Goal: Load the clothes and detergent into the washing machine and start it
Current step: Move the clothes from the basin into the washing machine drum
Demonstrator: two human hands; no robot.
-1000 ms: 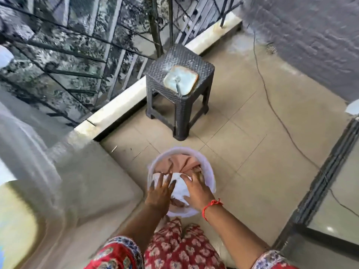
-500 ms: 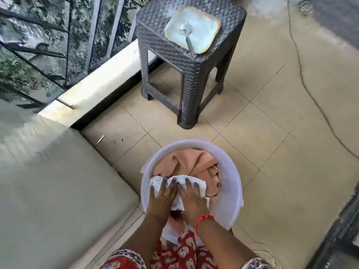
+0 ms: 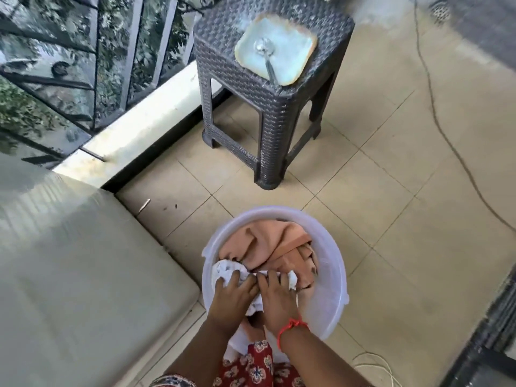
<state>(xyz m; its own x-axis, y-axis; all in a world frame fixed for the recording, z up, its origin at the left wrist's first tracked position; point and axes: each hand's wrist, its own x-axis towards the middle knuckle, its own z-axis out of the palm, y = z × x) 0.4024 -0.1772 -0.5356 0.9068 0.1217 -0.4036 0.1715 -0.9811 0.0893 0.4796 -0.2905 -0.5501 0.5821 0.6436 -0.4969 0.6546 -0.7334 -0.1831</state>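
**Both hands bunch a white cloth in the laundry tub**

A person leans over a round translucent white tub (image 3: 332, 277) standing on the tiled floor (image 3: 405, 219). The left hand (image 3: 233, 296) and the right hand (image 3: 276, 298) are side by side, fingers curled down and clenched into a crumpled white cloth (image 3: 223, 270) at the near side of the tub. A red thread is tied around the right wrist. Behind the white cloth, a peach-coloured garment (image 3: 268, 241) fills the far half of the tub in loose folds.

The large pale, rounded-cornered body at the left (image 3: 83, 275) sits just beside the tub; its top is smooth and shut, and no writing, brand or label can be read on it or anywhere else in view.

Farther off stands a dark woven-pattern plastic stool (image 3: 276, 88). On its seat lies a square pale plate (image 3: 279, 48) with a metal spoon (image 3: 265, 54) resting in it, handle pointing toward the camera. A thin dark cable (image 3: 435, 113) trails across the tiles at the right, and a white cord (image 3: 374, 367) curls near the lower edge. A black metal railing (image 3: 95, 60) with foliage behind it runs along the upper left, above a pale ledge.
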